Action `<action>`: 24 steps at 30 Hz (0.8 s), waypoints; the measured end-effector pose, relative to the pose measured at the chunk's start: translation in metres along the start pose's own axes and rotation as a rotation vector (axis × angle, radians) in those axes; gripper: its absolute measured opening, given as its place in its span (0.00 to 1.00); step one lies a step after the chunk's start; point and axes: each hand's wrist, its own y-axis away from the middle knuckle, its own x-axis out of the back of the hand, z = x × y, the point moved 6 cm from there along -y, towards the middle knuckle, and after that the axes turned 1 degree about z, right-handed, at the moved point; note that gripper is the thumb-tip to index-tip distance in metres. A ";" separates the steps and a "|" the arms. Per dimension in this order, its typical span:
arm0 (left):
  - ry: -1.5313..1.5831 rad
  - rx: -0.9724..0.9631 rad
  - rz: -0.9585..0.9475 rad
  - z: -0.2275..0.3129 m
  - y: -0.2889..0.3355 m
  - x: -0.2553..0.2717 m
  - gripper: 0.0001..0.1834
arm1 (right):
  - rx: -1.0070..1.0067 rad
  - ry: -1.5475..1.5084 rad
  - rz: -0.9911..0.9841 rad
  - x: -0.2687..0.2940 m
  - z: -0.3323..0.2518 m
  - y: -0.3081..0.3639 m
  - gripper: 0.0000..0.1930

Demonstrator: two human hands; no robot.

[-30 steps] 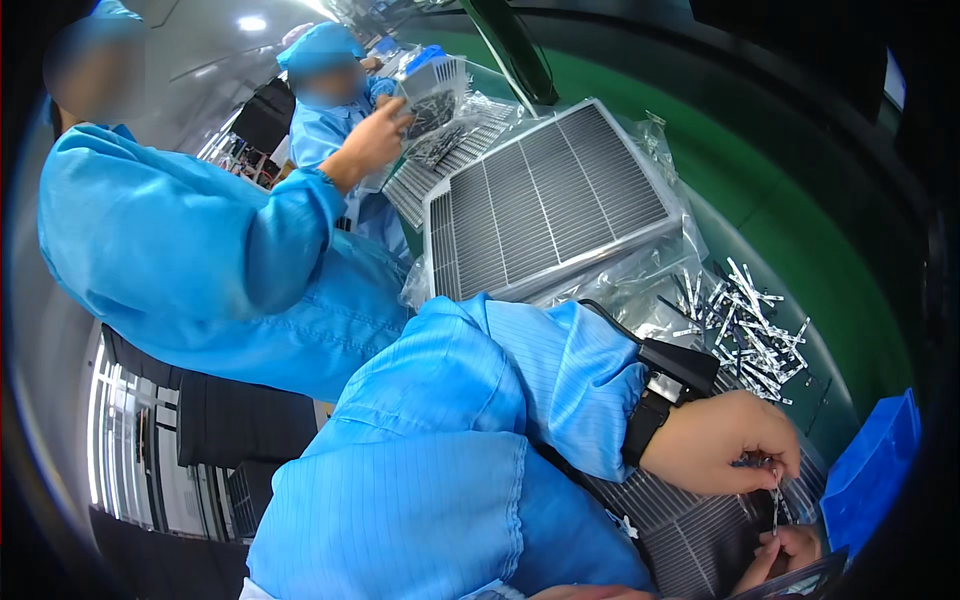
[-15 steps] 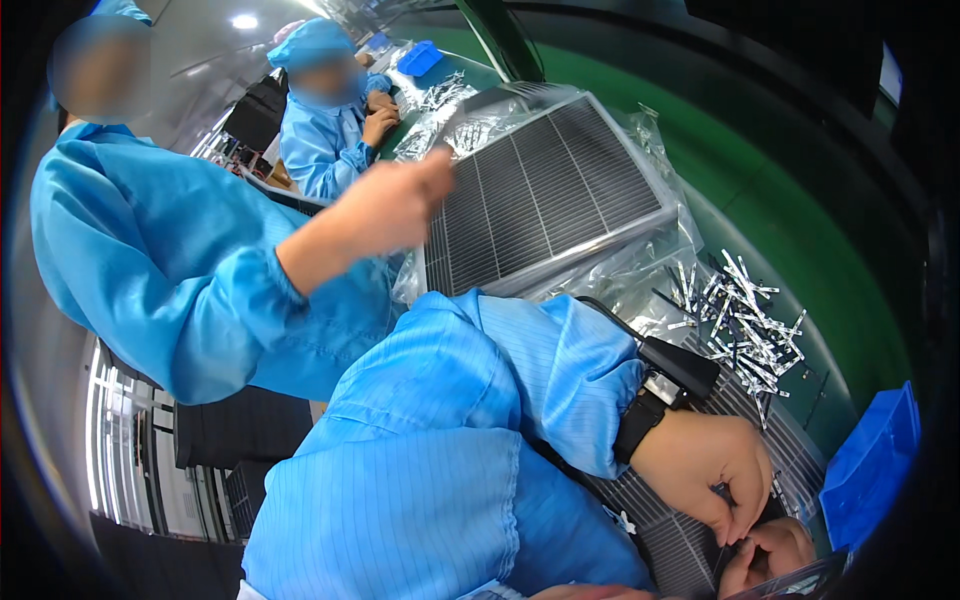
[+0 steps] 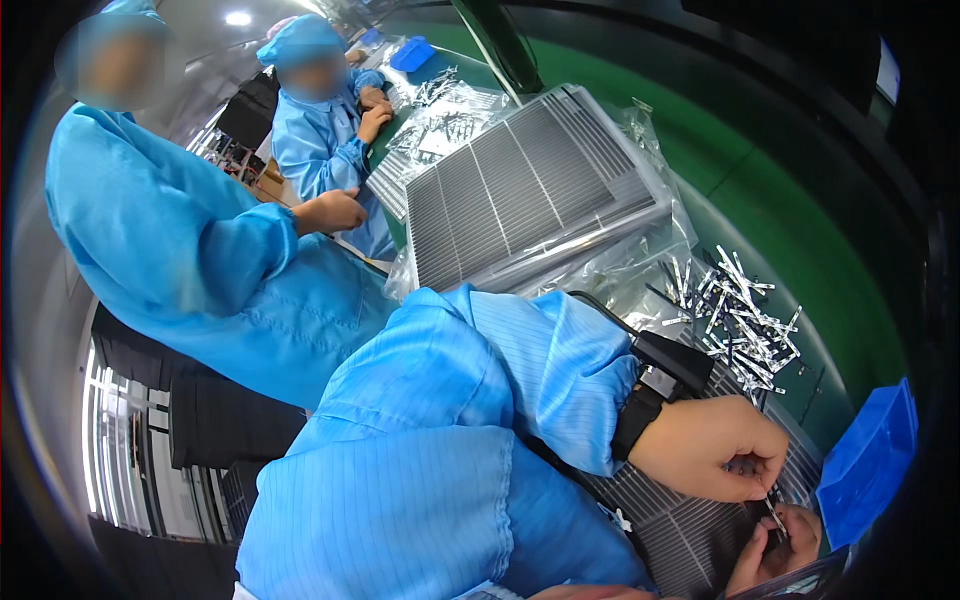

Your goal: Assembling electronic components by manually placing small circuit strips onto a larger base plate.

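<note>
My left hand (image 3: 708,450), with a black band at its wrist, pinches the upper end of a thin silvery strip (image 3: 773,516). My right hand (image 3: 778,552) is just below, its thumb and fingers curled around the strip's lower end. Both hands are over a dark grey panel (image 3: 665,545) ruled with fine parallel lines. Part of my right hand is cut off by the dark rim of the picture. Just beyond my hands lies a loose heap of small silver and black strips (image 3: 745,325) on the green table.
A blue bin (image 3: 868,465) stands at the right. Further off, a stack of lined dark panels (image 3: 515,190) lies on clear plastic wrapping (image 3: 640,235). Two co-workers in blue (image 3: 170,220) (image 3: 310,130) are along the left, near a green post (image 3: 495,45). Dark racks (image 3: 235,415) stand behind.
My hands have moved slightly apart, and the strip now shows between them. The nearer co-worker's hand has drawn back left from the panel stack, and the blurred dark sheet there is gone.
</note>
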 end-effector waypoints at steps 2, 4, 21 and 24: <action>-0.004 0.052 0.010 -0.004 0.000 0.001 0.06 | 0.448 0.206 0.020 -0.001 -0.020 -0.002 0.12; -0.021 0.055 0.011 -0.005 0.000 0.002 0.06 | 0.497 0.310 0.042 0.000 -0.028 -0.006 0.10; -0.173 -0.031 -0.071 -0.009 -0.008 0.001 0.08 | 0.436 0.453 -0.031 0.007 -0.014 -0.007 0.08; -0.385 0.037 -0.014 -0.002 0.012 0.019 0.14 | 0.429 0.286 -0.037 -0.007 -0.018 -0.025 0.11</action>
